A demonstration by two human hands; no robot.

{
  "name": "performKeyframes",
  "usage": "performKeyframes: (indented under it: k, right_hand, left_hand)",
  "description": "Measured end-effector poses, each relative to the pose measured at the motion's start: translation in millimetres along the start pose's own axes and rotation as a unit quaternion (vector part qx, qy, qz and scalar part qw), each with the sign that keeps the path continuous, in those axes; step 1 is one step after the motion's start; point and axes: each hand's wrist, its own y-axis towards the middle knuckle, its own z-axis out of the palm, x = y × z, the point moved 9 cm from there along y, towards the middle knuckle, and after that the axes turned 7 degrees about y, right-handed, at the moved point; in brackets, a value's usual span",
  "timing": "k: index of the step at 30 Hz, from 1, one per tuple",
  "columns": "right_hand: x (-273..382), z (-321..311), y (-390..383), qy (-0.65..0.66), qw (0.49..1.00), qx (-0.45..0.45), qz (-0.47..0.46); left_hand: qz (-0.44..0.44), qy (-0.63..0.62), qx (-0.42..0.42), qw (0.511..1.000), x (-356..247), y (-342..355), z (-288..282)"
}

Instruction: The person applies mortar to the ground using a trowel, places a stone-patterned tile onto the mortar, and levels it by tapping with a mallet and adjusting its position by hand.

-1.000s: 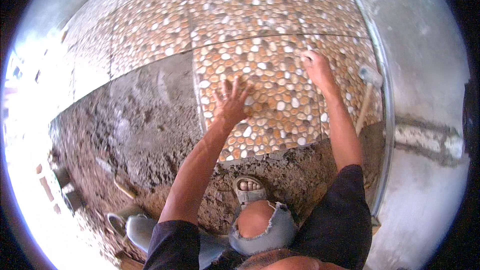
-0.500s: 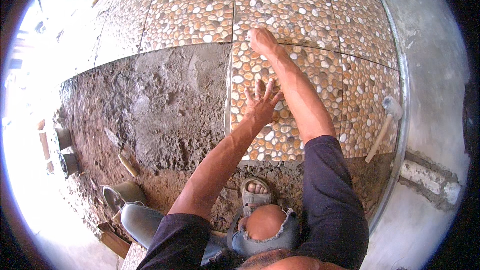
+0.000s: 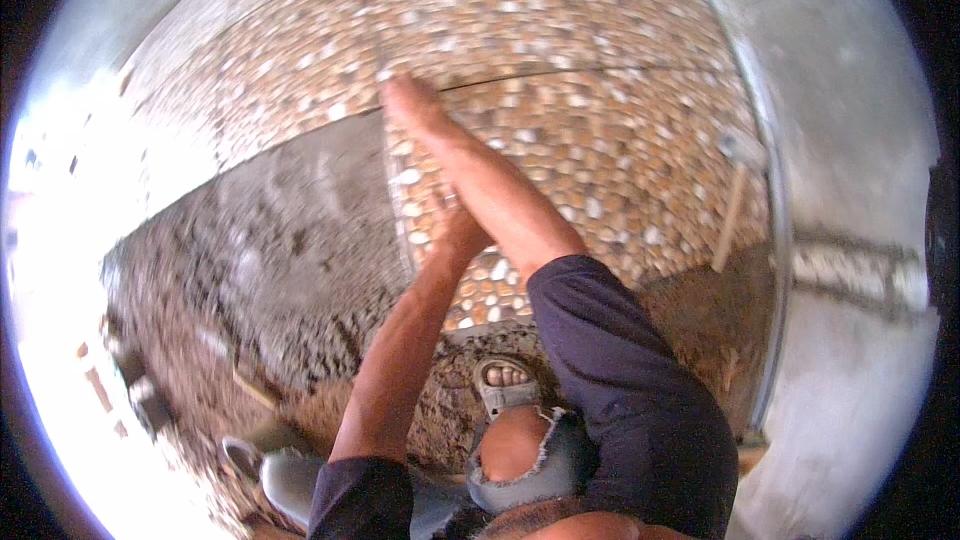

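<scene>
My right hand (image 3: 412,108) lies flat, fingers stretched out, on the far left corner of a pebble mosaic tile (image 3: 620,170), at the seam with the tiles laid behind it. My right forearm crosses over my left hand (image 3: 458,232), which rests on the same tile near its left edge and is partly hidden. Neither hand holds anything. Wet grey mortar (image 3: 290,230) spreads out left of the tile. The picture is blurred by movement.
A mallet (image 3: 733,202) with a wooden handle lies on the tile's right side, by a metal edge strip (image 3: 778,240). Pebble tiling (image 3: 480,10) covers the floor beyond. A trowel (image 3: 245,388) lies in the mortar at lower left. My sandalled foot (image 3: 505,385) stands on the sand bed.
My right hand has swept from the tile's right part across to its far left corner, crossing over my left arm. The left hand stayed near the tile's left edge. The view swung.
</scene>
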Motion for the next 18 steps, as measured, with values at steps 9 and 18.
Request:
performKeyframes:
  k: [9, 18]
  right_hand:
    - [-211.0, -204.8, -247.8, 0.048, 0.922, -0.367, 0.111]
    - [-351.4, -240.4, -341.4, -0.177, 0.881, -0.182, 0.4]
  left_hand:
    - [-0.077, -0.088, -0.067, 0.991, 22.5, -35.8, -43.1]
    - [-0.068, -0.108, -0.095, 0.987, 27.7, -37.0, -40.6]
